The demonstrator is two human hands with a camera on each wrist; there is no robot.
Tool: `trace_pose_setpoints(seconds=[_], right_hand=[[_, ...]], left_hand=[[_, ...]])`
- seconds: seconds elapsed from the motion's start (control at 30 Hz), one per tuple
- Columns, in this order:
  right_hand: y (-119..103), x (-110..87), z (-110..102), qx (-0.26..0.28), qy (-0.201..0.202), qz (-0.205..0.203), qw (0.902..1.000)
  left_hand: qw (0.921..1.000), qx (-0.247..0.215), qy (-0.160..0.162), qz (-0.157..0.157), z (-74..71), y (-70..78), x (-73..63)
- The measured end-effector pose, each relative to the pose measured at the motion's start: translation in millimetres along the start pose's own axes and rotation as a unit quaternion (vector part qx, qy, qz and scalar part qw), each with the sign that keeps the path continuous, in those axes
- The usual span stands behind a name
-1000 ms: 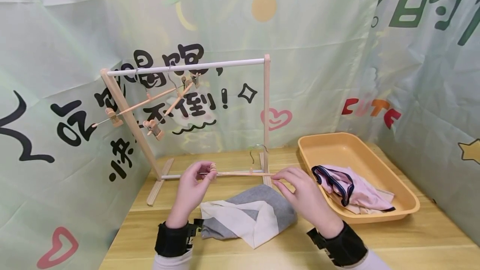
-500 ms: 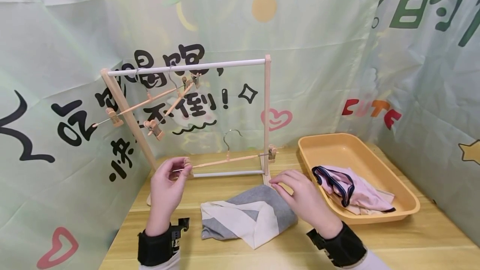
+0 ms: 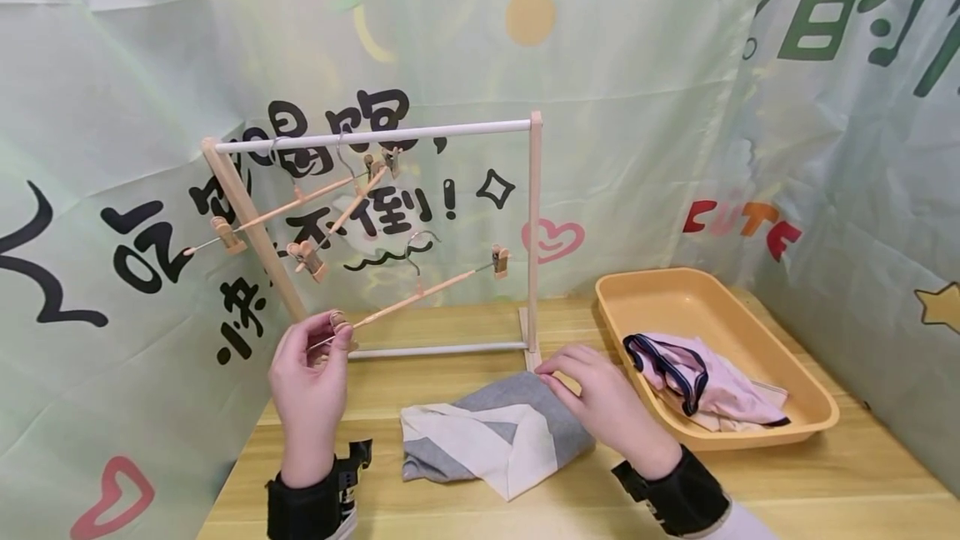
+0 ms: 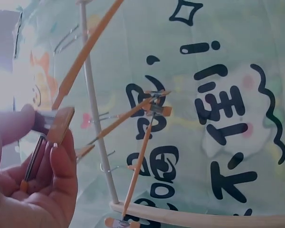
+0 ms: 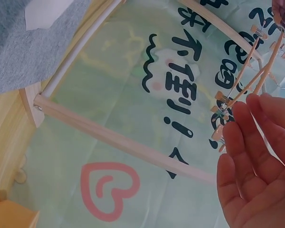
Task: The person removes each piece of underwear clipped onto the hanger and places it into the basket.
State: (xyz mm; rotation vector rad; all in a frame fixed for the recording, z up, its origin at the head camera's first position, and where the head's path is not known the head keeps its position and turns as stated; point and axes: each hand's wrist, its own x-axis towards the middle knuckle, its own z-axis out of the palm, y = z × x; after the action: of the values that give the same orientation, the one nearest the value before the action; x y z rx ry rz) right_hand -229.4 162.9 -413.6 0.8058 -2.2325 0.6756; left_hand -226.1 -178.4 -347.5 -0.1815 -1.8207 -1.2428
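Note:
My left hand point(image 3: 307, 382) pinches a clip hanger point(image 3: 408, 298) at its left clip. The hanger slants up to the right with its hook on top and its other clip point(image 3: 500, 262) free. In the left wrist view the thumb and fingers hold that end clip point(image 4: 61, 126). My right hand point(image 3: 600, 398) hovers by the right edge of a folded grey-and-white garment point(image 3: 491, 444), fingers loosely bent; the right wrist view shows nothing between its fingers point(image 5: 249, 142).
A wooden drying rack point(image 3: 534, 223) stands behind, with two clip hangers point(image 3: 303, 197) hooked on the left of its top bar point(image 3: 450, 132). At right, an orange tray point(image 3: 712, 294) holds a pink garment point(image 3: 720, 382) with dark trim. Printed cloth surrounds the wooden table.
My left hand has carried the hanger left and up, away from the right hand. The right hand, which touched the hanger's right part, has let go and stayed nearly in place.

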Motion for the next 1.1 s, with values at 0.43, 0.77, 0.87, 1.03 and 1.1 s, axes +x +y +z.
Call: trace_pose_setpoints(seconds=[0.43,0.77,0.87,1.03,1.1], right_hand=[[-2.0,-10.8,15.0,-0.024,-0.157,0.0,0.9874],[-8.2,-16.7,30.8,-0.019,-0.226,-0.026,0.9735],[-9.7,-17.9,33.4,-0.02,-0.238,-0.032,0.9705],[-10.9,-20.4,34.9,-0.021,-0.259,-0.031,0.9652],[-10.6,-22.0,35.4,-0.023,-0.268,-0.025,0.9628]], left_hand=[[0.9943,-0.023,0.104,0.0,9.8,4.3,-6.7],[0.9876,-0.044,0.15,0.005,14.3,7.1,-7.1],[0.9848,-0.049,0.166,0.016,17.1,7.0,-6.9],[0.9812,-0.056,0.182,0.031,22.1,10.0,-2.0],[0.9804,-0.059,0.185,0.033,23.8,12.6,1.7]])
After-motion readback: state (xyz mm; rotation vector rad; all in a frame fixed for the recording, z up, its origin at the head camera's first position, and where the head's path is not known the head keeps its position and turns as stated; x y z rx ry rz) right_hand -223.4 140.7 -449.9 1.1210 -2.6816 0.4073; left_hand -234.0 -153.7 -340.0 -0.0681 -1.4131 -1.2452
